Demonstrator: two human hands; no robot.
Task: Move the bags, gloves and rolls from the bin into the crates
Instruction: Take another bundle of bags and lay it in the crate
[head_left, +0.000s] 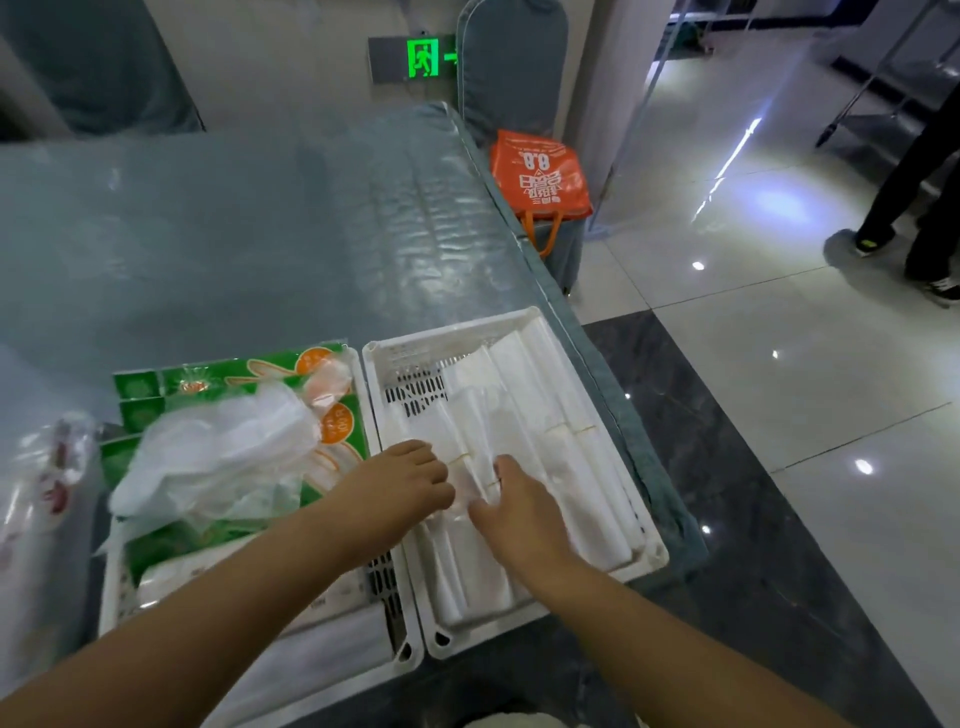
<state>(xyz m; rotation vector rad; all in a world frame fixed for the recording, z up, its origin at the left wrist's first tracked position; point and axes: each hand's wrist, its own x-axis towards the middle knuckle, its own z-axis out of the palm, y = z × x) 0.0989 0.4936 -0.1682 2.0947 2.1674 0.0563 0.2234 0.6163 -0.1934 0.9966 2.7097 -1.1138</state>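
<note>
While both hands reach into the right crate (519, 332), they meet over the white rolls (550, 415) that lie side by side in it. The left hand (402, 480) has its fingers curled down onto the rolls near the middle of the crate, and it seems to pinch one, though I cannot tell for sure. The right hand (519, 512) is just beside it, with fingers bent round a roll (480, 467) and the thumb (480, 514) pointing at the left hand.

The right crate sits near the table's (234, 234) right edge. It is white with holes in its wall. The left crate (387, 613) touches it, side against side. That one holds green packs (208, 384) with orange circles on them, and a heap of clear plastic gloves (223, 457) lies on top of the packs. A see-through bag (36, 499) with red marks shows at the table's left edge.

A shiny plastic sheet covers the table. An orange bag (540, 174) sits on a chair (511, 67) past the table's far right corner. A person's dark legs (914, 171) stand on the shiny floor (779, 389) far to the right. A green exit sign (423, 58) glows on the wall.
</note>
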